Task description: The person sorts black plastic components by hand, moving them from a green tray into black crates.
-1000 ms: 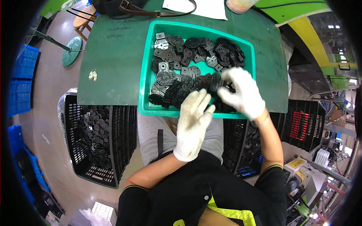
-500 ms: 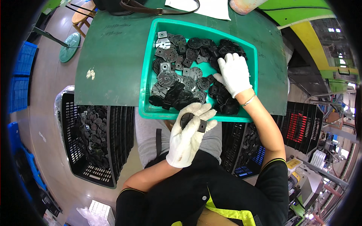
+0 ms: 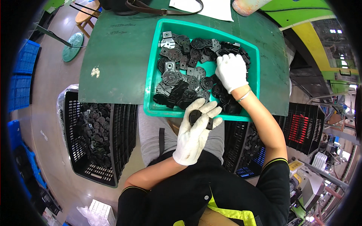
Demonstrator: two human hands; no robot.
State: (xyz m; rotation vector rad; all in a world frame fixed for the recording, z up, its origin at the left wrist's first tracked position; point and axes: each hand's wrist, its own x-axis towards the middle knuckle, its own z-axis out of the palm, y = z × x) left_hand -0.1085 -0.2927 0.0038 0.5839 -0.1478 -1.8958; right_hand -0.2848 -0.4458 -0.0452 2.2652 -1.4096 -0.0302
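A shallow green plastic bin holds many flat black plastic parts, each with a round ribbed disc and a square tab. My left hand, in a white glove, is just in front of the bin's near rim, palm up. Between its thumb and fingers sits one black plastic part, disc to the left and tab to the right. My right hand, gloved too, reaches into the right side of the bin. Its fingers curl down onto the heap of parts there, and their tips are hidden, so what they grip does not show.
The bin stands on a dark green table. Below the table at left is a black crate full of similar parts, with another crate at right. A brown strap and white paper lie beyond the bin.
My right hand's fingers have curled in more and its thumb has drawn in, over the same side of the bin. My left hand keeps hold of its part. The whole view has shifted slightly.
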